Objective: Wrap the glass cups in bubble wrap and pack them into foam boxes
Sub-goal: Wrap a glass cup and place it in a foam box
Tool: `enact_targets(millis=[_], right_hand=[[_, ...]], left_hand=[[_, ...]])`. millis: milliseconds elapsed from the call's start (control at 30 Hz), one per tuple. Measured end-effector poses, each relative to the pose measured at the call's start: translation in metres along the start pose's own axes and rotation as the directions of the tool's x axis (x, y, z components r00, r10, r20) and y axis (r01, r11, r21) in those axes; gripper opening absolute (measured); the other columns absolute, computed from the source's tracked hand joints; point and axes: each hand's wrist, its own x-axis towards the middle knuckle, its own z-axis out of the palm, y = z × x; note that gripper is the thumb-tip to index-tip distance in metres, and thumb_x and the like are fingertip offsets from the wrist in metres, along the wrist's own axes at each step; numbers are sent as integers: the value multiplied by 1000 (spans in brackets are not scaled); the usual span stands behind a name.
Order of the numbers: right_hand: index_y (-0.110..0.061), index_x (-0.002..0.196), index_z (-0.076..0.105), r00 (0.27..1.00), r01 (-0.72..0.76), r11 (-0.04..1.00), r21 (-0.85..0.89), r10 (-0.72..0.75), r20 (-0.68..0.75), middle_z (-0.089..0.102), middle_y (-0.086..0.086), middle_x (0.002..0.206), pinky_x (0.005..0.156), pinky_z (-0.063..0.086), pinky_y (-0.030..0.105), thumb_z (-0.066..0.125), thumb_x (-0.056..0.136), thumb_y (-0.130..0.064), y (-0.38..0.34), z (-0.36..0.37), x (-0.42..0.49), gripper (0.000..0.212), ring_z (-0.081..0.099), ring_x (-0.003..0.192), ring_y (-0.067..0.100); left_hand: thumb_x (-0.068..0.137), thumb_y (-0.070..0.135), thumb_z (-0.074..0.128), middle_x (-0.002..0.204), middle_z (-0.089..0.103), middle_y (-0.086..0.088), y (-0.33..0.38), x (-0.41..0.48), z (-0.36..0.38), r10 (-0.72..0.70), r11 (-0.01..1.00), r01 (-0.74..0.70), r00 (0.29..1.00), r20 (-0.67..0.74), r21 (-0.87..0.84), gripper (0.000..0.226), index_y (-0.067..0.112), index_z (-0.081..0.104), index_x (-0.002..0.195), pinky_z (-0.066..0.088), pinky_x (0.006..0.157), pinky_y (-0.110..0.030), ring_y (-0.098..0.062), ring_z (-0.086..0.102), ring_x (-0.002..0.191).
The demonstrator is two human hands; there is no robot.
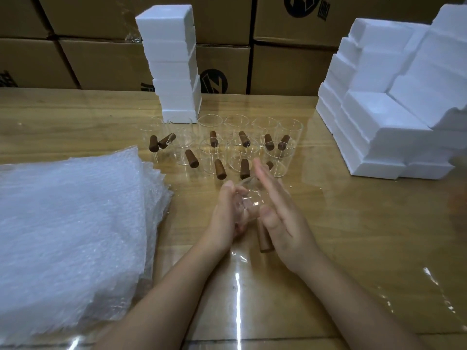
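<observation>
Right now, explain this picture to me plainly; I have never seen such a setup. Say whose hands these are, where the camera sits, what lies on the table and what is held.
No machine here: a person works with two bare hands. The one picture comes from a camera worn on the head, looking forward and down. The left hand curls round a clear glass cup with a brown wooden handle; the right hand lies flat against it, fingers straight. On the wooden table more cups stand in rows behind the hands, a stack of bubble wrap lies at the left, and white foam boxes rise in a tower at the back and a pile at the right. Cardboard cartons stand behind.
</observation>
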Motion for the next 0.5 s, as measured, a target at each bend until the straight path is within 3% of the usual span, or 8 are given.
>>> enact_targets(millis=[100,300,400,500], right_hand=[[-22,148,16,997,-73,997,0,73,11,18,-7,157,118,12,52,18,91,-67,1,-2,1,72,14,145,2],[-19,148,15,996,-81,997,9,80,34,16,-7,158,117,17,51,20,91,-68,2,1,0,76,13,145,3],[-19,148,17,997,-53,999,-5,53,49,16,-5,158,117,18,51,21,92,-65,2,3,-2,73,14,145,3],[-15,148,20,998,-22,999,-33,24,60,16,-5,158,116,20,52,22,93,-62,1,5,-4,72,14,146,6]], left_hand=[[84,63,34,41,45,4,0,0,-1,-23,998,23,1000,5,-55,51,14,47,84,24,36,-15,-8,31,33],[99,45,18,58,46,-11,1,4,-6,0,967,-15,998,-59,-256,50,9,51,90,24,35,-12,-9,32,31],[99,46,20,56,54,-7,2,5,-9,-1,952,-29,995,-101,-303,50,10,53,91,23,37,-14,-15,40,45],[98,47,22,60,50,-10,1,7,-10,-40,941,-20,985,-169,-338,50,11,55,88,23,39,-17,-18,40,58]])
